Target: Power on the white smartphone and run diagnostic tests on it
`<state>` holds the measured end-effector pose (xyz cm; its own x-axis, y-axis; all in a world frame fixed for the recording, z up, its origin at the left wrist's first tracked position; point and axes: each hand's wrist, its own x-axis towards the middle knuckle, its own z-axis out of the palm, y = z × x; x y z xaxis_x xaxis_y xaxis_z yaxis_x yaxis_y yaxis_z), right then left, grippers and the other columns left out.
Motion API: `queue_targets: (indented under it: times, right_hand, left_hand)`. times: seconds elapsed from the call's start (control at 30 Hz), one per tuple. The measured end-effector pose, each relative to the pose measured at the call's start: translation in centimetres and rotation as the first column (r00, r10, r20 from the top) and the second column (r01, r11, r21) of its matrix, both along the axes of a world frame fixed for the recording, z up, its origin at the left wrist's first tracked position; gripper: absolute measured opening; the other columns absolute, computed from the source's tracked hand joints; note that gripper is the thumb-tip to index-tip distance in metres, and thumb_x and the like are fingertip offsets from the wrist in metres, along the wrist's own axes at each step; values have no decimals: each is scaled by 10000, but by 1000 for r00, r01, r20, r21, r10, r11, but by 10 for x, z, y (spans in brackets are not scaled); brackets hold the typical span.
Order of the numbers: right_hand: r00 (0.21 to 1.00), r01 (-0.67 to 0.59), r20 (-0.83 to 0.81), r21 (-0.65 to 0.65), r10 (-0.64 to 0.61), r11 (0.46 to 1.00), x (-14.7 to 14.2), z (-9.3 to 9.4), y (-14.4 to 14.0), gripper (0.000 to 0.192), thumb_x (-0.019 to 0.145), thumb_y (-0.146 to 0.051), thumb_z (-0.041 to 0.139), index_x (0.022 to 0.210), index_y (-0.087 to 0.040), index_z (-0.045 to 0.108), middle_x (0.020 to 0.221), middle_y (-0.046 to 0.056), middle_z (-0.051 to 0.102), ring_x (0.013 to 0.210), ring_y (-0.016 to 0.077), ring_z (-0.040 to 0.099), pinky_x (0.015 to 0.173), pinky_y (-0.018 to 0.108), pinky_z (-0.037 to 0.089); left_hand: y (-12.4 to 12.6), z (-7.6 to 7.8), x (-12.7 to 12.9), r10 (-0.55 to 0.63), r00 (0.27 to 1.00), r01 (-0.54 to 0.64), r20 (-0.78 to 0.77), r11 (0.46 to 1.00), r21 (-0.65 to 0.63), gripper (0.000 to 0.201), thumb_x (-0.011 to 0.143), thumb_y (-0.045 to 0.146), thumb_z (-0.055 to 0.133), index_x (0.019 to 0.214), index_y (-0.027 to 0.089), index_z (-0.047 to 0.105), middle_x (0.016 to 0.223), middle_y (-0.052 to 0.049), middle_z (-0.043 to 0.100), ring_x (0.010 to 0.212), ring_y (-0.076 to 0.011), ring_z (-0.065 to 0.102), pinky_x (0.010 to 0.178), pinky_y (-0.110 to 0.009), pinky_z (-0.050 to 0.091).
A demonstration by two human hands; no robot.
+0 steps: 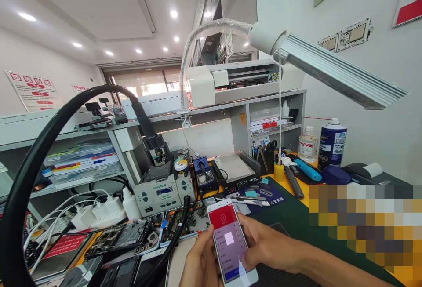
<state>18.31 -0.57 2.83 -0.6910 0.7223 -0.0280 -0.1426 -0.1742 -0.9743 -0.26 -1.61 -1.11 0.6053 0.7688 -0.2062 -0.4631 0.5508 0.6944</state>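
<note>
A white smartphone (227, 238) is held upright and slightly tilted at the bottom centre. Its lit screen has a red band on top, a list below and a blue bar at the bottom. My left hand (201, 260) grips its left edge, thumb along the side. My right hand (267, 243) holds the right edge, with its thumb over the lower part of the screen and the other fingers partly hidden behind the phone. Below and behind the phone lie a dark ridged pad and a green work mat (293, 221).
A black hose (180, 230) loops from the hot air station (163, 194) past my left hand. Phone parts (121, 238) crowd the left side. At the back stand a hot plate (235, 170), a spray can (332, 144) and a clear bottle (308, 144). A lamp (339, 74) hangs overhead.
</note>
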Motion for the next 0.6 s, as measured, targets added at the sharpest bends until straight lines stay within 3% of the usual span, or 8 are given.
queue_targets:
  times: [0.6]
  right_hand:
    - [1000, 3, 24, -13, -2, 1000, 0, 5, -2, 688, 518, 16, 617, 1162, -218, 545, 1007, -1, 645, 861, 169, 586, 692, 239, 412]
  left_hand:
    - [0, -2, 1, 21, 1000, -20, 10, 999, -33, 651, 849, 572, 474, 1384, 202, 455, 1167, -140, 654, 1049, -321, 595, 851, -432, 467]
